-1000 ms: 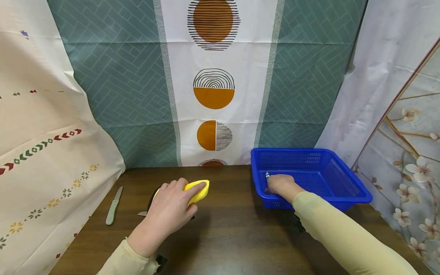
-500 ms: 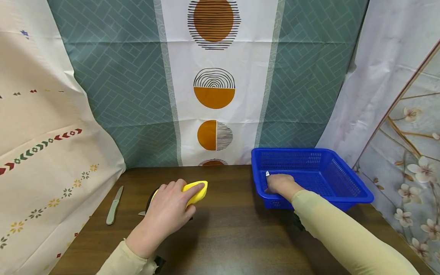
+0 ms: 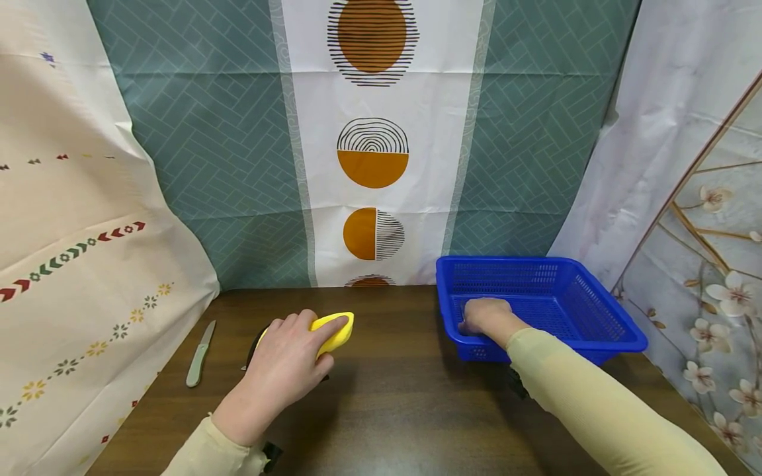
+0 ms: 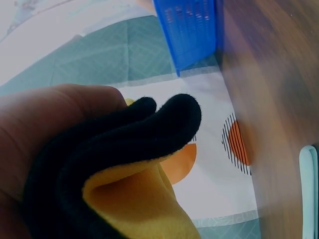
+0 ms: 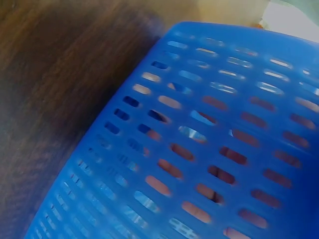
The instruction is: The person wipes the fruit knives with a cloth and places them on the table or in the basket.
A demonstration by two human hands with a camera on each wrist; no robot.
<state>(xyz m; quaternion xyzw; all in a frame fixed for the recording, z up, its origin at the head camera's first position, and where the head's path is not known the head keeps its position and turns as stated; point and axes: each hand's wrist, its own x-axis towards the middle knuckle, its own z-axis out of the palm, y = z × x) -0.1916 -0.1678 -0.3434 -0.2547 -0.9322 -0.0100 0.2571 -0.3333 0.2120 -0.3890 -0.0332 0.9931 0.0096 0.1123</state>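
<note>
In the head view my left hand (image 3: 286, 363) grips a folded cloth (image 3: 335, 332), bright yellow on one side. The left wrist view shows the cloth's thick black side (image 4: 134, 134) folded around yellow, with my thumb pressed along it. My right hand (image 3: 491, 316) reaches into the near left corner of a blue slotted plastic basket (image 3: 538, 344). Through the basket's slots in the right wrist view, parts of my fingers (image 5: 169, 168) and a shiny metallic piece (image 5: 192, 133) show; I cannot tell whether the fingers hold it.
A knife with a pale green handle (image 3: 196, 363) lies on the brown wooden table (image 3: 393, 410) at the left. A small blade tip (image 3: 243, 368) peeks out beside my left hand. Patterned cloth hangings (image 3: 375, 251) stand behind the table and at both sides.
My left hand has drifted slightly left with the cloth. The shiny metal end that stood up beside my right hand in the basket has dropped almost out of sight.
</note>
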